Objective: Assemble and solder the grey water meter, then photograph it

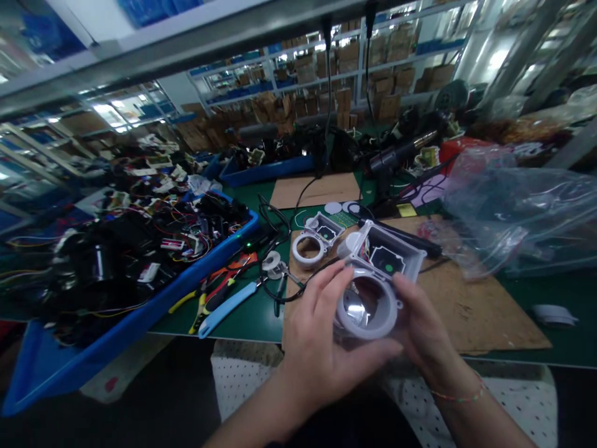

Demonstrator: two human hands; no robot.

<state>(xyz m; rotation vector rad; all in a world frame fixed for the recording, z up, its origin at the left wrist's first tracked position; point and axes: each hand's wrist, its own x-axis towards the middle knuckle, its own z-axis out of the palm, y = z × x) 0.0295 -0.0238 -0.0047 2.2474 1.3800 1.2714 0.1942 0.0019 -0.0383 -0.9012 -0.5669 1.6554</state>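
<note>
The left hand [321, 330] and right hand [422, 317] hold the housing [396, 249] above the cardboard [466, 298] on the worktop [252, 311], fingers curled around its round ring from both sides.

Workshop or small-electronics assembly/repair floor, by the look of it. Green-topped workbench [517, 298] had a worn brown board [466, 305] on it. Pliers [219, 295] and a blue-handled tool [228, 309] lay left of the board. Blue bin [186, 292] at left was heaped with black housings, loose wires and connectors [172, 244]; second blue tray [270, 169] of parts sat at the far side. What looked like a hot-air gun [396, 155] lay far right of centre, clear plastic bags [527, 211] at right. Beyond the bench: metal racks [275, 78] stacked with cardboard boxes [347, 53] and blue bins. Black cables [329, 93] hung from an overhead rail [233, 34].
</note>
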